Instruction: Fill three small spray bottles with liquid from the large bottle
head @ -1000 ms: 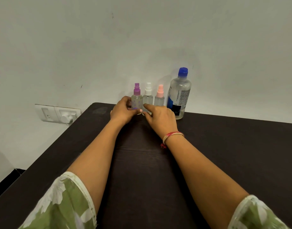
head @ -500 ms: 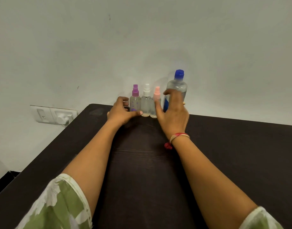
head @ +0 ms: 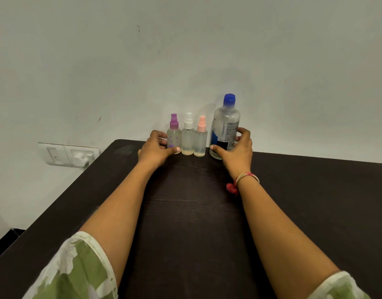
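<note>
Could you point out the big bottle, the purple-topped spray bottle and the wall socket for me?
big bottle (head: 225, 114): head view, clear shoulder above the label.
purple-topped spray bottle (head: 174, 136): head view, clear body below the cap.
wall socket (head: 61, 152): head view, white faceplate.

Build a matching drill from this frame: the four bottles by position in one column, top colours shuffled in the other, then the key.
Column 1
1. leftmost small bottle
2. middle small bottle
3. third small bottle
4. large bottle

Column 2
A. blue top
B. white top
C. purple top
D. pink top

Pairs: 1-C, 2-B, 3-D, 4-A
</note>
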